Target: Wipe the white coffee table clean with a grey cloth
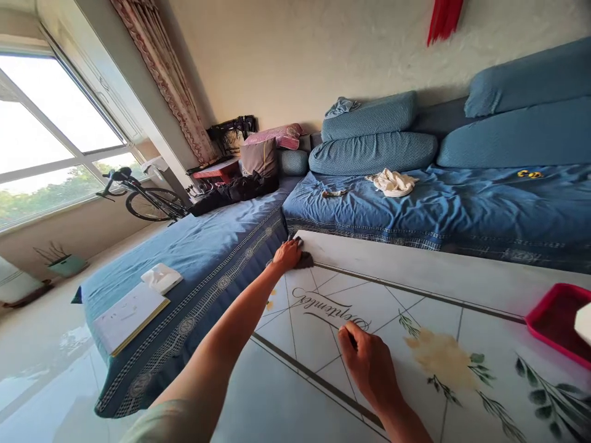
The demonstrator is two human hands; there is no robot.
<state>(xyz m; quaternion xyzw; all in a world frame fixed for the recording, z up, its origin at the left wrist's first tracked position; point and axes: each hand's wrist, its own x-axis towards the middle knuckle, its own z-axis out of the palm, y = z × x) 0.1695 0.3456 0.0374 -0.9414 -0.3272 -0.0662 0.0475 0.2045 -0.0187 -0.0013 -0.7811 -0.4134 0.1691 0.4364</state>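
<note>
My left hand (287, 253) reaches out to the far left corner of a white table (369, 252). Its fingers are closed on a dark grey cloth (305, 261), which is pressed against the tabletop and partly hidden beneath the hand. Closer in, my right hand (368, 364) is curled into a loose fist over the printed word "September" and thin crossing lines. Nothing shows in that fist; whether it touches the surface I cannot tell. Yellow flowers and green leaves are printed on the tabletop to its right.
A red tray (549, 314) stands at the table's right edge. Blue-covered sofas (221, 227) border the table's left and far sides. On them lie a notebook (129, 317), a tissue pack (161, 278) and a cream cloth (392, 183). A bicycle (152, 203) stands by the window.
</note>
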